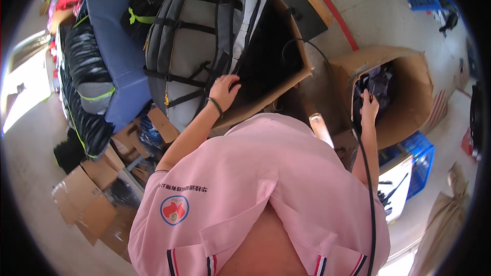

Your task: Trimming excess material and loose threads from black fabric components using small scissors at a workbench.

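A large grey backpack (197,36) with black straps stands in an open cardboard box (302,74). My left hand (223,91), a dark band on its wrist, rests on the pack's lower edge, fingers curled on the fabric. My right hand (369,106) reaches into a second open cardboard box (414,87) at the right and pinches a thin dark item among dark things inside. A black cable (369,194) runs past my right arm. My pink shirt fills the lower middle.
A blue padded bag (115,51) and black bundled packs (84,76) lie at the left. Flattened cardboard (87,199) lies at lower left. Blue plastic crates (422,156) stand at right and upper right on a pale floor with a red line.
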Demonstrator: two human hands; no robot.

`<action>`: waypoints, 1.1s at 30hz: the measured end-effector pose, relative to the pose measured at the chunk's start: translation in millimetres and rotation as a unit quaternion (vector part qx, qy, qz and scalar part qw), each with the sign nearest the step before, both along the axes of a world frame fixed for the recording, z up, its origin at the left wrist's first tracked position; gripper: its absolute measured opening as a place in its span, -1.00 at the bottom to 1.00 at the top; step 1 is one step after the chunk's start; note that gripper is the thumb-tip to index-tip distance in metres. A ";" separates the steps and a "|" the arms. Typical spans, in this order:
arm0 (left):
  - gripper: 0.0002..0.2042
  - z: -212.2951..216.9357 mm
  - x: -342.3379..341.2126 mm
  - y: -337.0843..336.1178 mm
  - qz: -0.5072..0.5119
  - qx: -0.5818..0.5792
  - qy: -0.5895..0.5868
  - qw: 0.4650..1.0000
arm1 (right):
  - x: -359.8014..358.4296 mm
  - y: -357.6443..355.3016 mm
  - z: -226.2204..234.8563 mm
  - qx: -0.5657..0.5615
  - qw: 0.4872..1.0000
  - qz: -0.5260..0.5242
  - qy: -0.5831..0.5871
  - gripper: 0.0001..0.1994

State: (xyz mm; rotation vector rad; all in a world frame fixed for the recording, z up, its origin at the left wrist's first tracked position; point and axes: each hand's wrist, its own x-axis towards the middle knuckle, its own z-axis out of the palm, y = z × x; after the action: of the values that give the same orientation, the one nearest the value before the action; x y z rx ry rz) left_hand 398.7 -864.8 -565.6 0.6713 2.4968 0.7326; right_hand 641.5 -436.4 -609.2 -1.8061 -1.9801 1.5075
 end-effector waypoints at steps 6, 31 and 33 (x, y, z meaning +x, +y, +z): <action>-0.49 -19.7 -66.5 -0.8 -0.154 -0.183 0.157 0.958 | 90.3 -150.6 -56.4 -0.024 0.992 -0.004 -0.124 -0.62; -0.10 -92.1 -44.0 -60.2 -0.110 -0.245 0.201 0.942 | 205.3 -380.2 -87.0 -0.124 0.976 -0.045 -0.172 -0.72; -0.04 -101.1 -41.1 -54.9 -0.093 -0.279 0.170 0.940 | 210.8 -378.2 -88.5 -0.128 0.979 -0.041 -0.155 -0.73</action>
State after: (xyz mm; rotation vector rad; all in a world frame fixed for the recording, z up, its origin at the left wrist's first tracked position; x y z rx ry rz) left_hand 357.6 -919.7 -666.7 0.8475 2.7040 -0.1875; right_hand 852.2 -814.6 -697.7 -2.3244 -1.8706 1.6016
